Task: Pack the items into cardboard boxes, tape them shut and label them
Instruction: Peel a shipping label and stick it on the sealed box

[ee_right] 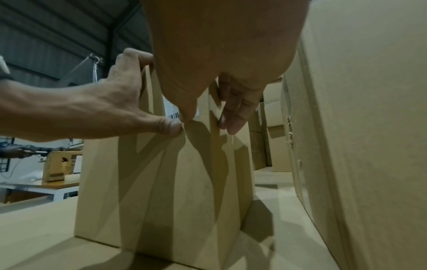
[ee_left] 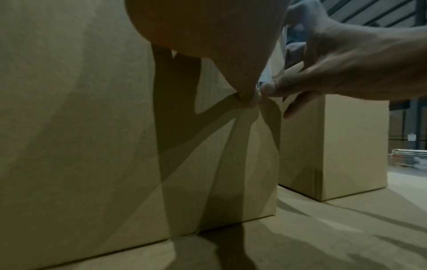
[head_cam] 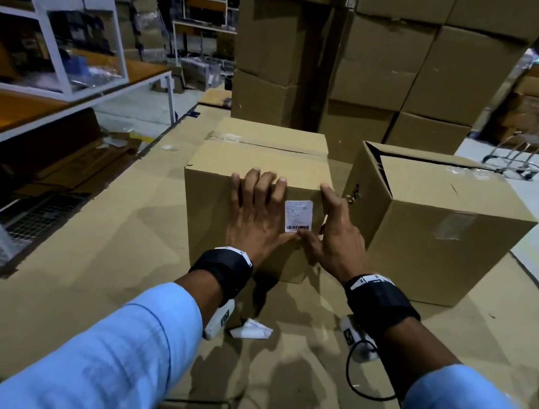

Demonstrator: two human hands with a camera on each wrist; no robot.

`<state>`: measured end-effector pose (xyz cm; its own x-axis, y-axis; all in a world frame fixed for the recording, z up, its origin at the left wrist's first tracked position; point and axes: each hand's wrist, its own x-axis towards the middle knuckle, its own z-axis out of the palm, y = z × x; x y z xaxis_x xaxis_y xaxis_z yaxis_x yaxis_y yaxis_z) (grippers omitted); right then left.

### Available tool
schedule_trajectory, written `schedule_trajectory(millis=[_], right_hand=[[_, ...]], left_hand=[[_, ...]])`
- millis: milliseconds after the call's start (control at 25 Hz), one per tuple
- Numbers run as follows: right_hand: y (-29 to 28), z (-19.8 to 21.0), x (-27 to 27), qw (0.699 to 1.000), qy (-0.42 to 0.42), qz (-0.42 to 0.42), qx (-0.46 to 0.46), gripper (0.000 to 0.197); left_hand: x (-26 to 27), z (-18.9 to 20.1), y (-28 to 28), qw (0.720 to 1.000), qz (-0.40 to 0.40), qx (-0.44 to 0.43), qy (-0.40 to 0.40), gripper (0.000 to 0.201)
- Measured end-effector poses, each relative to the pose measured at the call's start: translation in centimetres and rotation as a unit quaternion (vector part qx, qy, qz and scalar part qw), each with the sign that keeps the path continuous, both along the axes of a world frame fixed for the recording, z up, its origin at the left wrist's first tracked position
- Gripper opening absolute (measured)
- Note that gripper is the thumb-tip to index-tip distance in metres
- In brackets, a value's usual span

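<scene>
While both hands, left hand [head_cam: 257,215] and right hand [head_cam: 332,234], press spread fingers around the thin label [head_cam: 298,216], the stiff box [head_cam: 248,198] looks best gripped at its 3 and 9 o'clock edges

Two brown cardboard boxes are counted on the cardboard-covered surface: one taped shut [head_cam: 252,165], one with a raised flap [head_cam: 440,208]. One white rectangular barcode label [head_cam: 298,216] is recorded. One crumpled white paper scrap [head_cam: 252,329] is noted.

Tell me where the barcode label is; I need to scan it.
Head view: the label is stuck on the near face of the taped box, between the left hand and right hand.
</scene>
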<state>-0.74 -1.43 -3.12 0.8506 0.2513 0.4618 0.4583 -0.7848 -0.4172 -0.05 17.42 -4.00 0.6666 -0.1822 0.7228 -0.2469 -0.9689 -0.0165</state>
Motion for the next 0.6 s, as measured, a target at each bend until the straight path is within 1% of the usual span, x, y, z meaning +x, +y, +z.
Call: schedule_trajectory(millis=[120, 280, 600], right_hand=[[-0.2, -0.4, 0.3, 1.0, -0.004, 0.01, 0.002, 0.1], [0.2, -0.6, 0.1, 1.0, -0.026, -0.01, 0.0, 0.101], [1.2, -0.8, 0.1, 0.998, -0.037, -0.042, 0.0, 0.106]], left_hand=[[0.5, -0.4, -0.2, 1.0, 0.009, -0.008, -0.011, 0.112], [0.4, -0.4, -0.2, 1.0, 0.014, -0.001, -0.023, 0.114], [-0.3, 0.2, -0.2, 1.0, 0.027, 0.008, -0.007, 0.116]])
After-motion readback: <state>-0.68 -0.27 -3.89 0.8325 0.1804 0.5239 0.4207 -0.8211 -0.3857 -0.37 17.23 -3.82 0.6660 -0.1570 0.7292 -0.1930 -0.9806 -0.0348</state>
